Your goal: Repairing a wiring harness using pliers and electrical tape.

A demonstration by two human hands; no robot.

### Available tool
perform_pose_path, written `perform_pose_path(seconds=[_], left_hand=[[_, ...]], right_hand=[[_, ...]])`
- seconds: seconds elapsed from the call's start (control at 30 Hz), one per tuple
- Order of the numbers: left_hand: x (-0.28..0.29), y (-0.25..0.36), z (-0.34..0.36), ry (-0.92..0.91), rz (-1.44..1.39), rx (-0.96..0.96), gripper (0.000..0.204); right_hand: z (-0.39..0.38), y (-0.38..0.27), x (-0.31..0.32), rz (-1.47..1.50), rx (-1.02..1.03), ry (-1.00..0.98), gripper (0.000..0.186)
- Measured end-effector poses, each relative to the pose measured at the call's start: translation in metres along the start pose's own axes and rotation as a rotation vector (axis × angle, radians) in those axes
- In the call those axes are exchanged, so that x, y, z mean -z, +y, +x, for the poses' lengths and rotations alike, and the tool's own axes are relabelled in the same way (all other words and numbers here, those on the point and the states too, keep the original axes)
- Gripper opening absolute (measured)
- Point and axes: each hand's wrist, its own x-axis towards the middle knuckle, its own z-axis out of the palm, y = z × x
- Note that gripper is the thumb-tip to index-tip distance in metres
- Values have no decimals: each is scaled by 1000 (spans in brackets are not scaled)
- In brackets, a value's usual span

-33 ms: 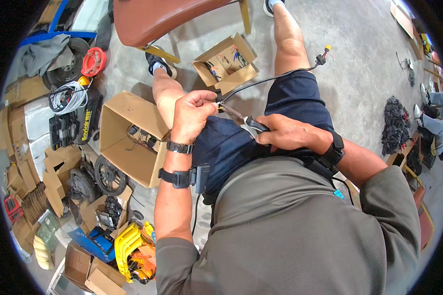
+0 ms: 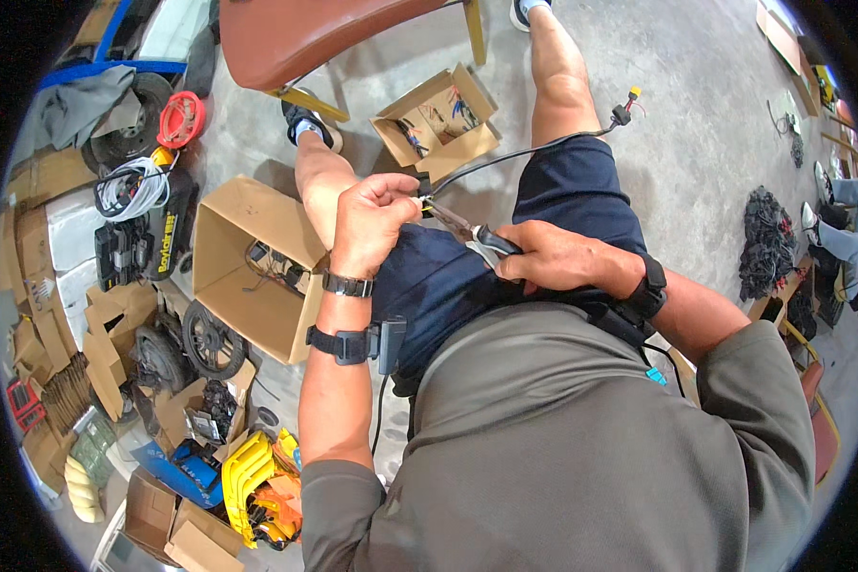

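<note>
My left hand (image 2: 374,221) is closed in a pinch over my thigh, holding the end of a black cable (image 2: 491,164) where small light-coloured wire ends show. From there the cable arches to the right across my leg, ending near a yellow connector (image 2: 635,92) with thin red wires. My right hand (image 2: 555,255) grips pliers (image 2: 494,240) with dark and grey handles. Their jaws point left and reach the wire ends beside my left fingertips. Whether the jaws bite on a wire is too small to tell. A small black piece (image 2: 424,183) sits beside those fingertips.
A small open carton (image 2: 437,164) with tools and wires lies between my feet. Left of my leg stands a bigger cardboard box (image 2: 257,224) with parts inside. A brown chair (image 2: 324,43) is ahead. Wheels, cartons and yellow parts crowd the left; a black cable heap (image 2: 767,243) lies right.
The small black piece by my left fingertips shows slightly more. Both hands and the pliers keep their places.
</note>
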Motion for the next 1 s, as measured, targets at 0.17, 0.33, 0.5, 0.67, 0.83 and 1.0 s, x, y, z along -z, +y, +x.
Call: perform_pose_path(seconds=[0.17, 0.33, 0.5, 0.67, 0.83, 1.0], left_hand=[[4, -1, -1, -29, -64, -23, 24], [4, 0, -1, -10, -23, 4, 23], [3, -4, -1, -30, -51, -4, 25], [-1, -1, -4, -13, -43, -2, 32], [-1, 1, -5, -15, -18, -2, 40], [-3, -1, -8, 1, 9, -14, 40]], right_hand=[[1, 5, -2, 34, 11, 8, 20], [3, 4, -1, 31, 27, 12, 20], [2, 3, -1, -23, 21, 14, 22], [2, 2, -2, -22, 33, 22, 23], [3, 3, -3, -31, 80, 42, 28], [3, 1, -4, -27, 62, 41, 28]])
